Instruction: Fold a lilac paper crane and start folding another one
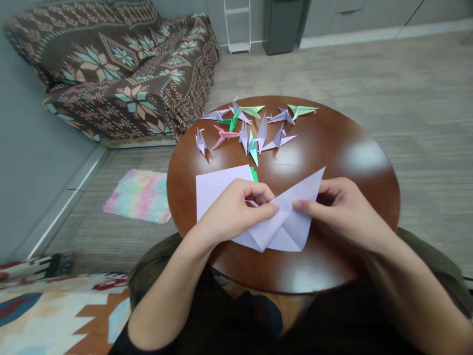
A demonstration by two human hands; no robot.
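A lavender sheet of origami paper (291, 224), creased and partly folded, is held up between both hands over the near half of the table. My left hand (246, 204) pinches its left part between thumb and fingers. On the right side, my right hand (334, 199) grips the sheet with the thumb on top and the fingers behind it, partly hidden. One pointed corner sticks up at the upper right. Beneath and beside my left hand lies a stack of lavender paper (219, 190), with a green edge (253, 173) showing at its right.
Several folded paper cranes, among them a pink one (223, 135), a cyan one (253, 148) and a dark green one (232, 121), stand toward the far side of the round brown table (332, 143). A covered sofa (129, 88) is at the left, near a fluffy rug (139, 196).
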